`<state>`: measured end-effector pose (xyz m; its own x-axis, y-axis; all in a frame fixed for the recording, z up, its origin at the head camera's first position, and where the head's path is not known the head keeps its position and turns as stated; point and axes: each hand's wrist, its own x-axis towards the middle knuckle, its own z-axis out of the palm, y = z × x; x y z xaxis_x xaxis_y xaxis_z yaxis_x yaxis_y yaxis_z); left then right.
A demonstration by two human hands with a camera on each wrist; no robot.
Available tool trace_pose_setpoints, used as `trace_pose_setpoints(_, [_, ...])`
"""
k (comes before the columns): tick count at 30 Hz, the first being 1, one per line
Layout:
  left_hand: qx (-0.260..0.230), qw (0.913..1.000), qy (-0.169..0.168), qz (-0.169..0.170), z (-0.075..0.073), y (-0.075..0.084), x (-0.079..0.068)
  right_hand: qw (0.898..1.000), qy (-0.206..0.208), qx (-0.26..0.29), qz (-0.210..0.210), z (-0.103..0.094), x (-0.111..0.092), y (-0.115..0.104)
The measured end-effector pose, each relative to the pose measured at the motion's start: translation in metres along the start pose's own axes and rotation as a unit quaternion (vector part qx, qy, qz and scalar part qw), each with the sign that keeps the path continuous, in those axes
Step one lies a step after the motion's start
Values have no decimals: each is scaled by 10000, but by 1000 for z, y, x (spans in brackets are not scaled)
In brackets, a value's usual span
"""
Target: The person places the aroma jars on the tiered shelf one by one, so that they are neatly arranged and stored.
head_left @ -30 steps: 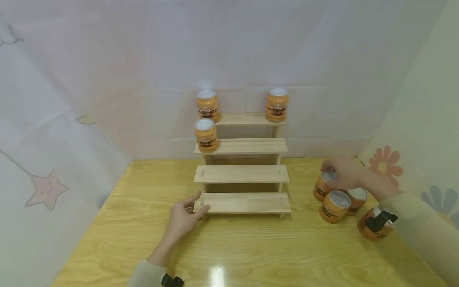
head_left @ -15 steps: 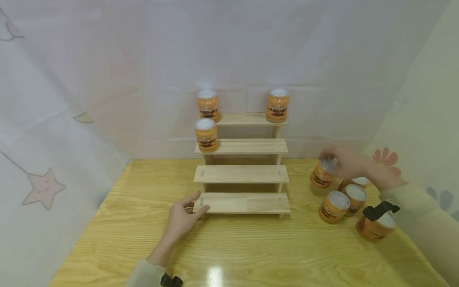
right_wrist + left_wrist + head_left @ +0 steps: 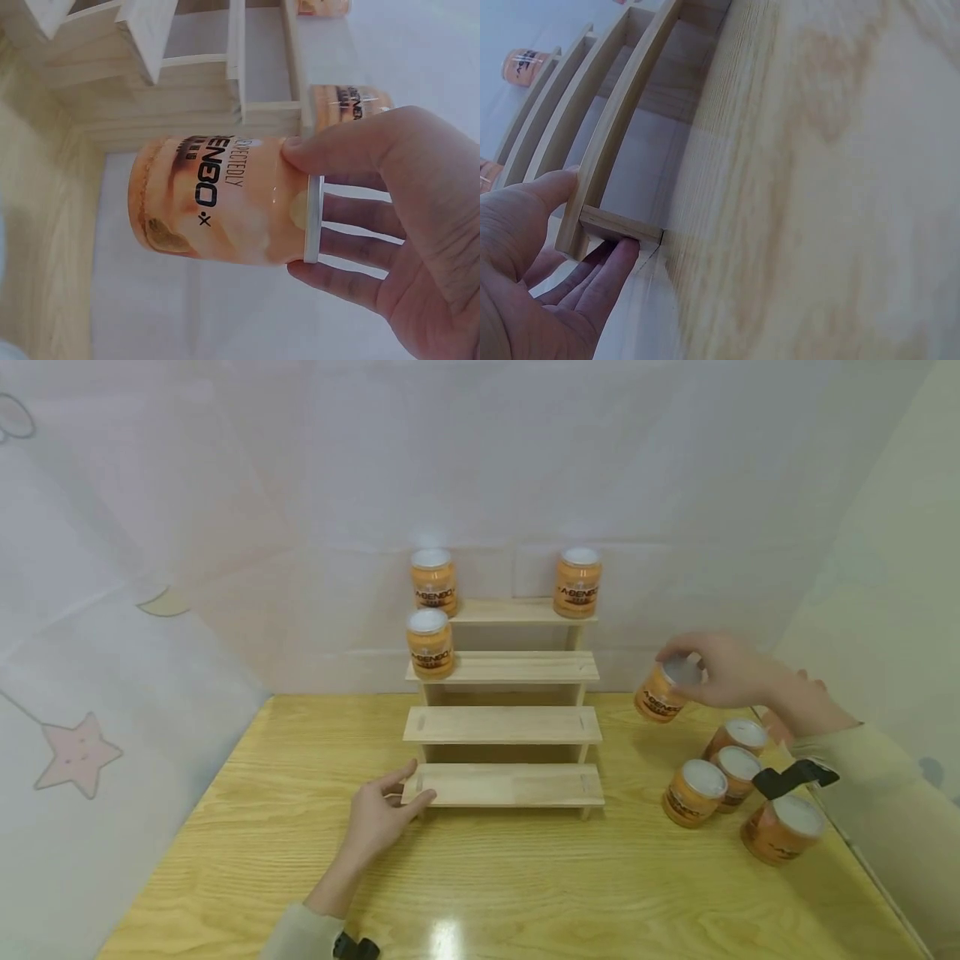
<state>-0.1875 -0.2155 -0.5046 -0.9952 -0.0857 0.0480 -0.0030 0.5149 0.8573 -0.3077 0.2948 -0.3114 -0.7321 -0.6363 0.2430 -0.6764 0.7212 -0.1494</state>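
pale creased backdrop point(image 3: 480, 460) | left: pink star print point(image 3: 77, 755) | wood-grain table point(image 3: 525, 885), bright glare point(image 3: 446, 937)

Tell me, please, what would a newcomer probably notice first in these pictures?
The eye would probably fall first on the stepped wooden rack in the middle of the table, with three orange cans standing on its upper two shelves. Next, to the right of the rack, the right hand holds another orange can in the air, while the left hand grips the left end of the lowest shelf.
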Motion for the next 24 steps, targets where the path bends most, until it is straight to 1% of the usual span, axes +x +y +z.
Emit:
trace_pose_setpoints(5, [-7, 10000, -10, -29, 1, 0, -2, 9998, 143, 10, -132, -10, 14, -10])
trace_pose_setpoints(10, [-45, 10000, -14, -35, 1, 0, -2, 9980, 367, 48, -521, -19, 27, -22])
trace_pose_setpoints(14, [-103, 9999, -37, -31, 1, 0, -1, 9956, 521, -113, -775, -24, 38, -29])
trace_pose_setpoints(19, [-222, 9997, -61, -79, 0, -1, 0, 9933, 495, -186, -1031, -29, 55, -40])
trace_pose_setpoints(24, [-159, 9998, -32, -69, 0, 0, 0, 9922, 471, -105, -1148, -31, 71, -48])
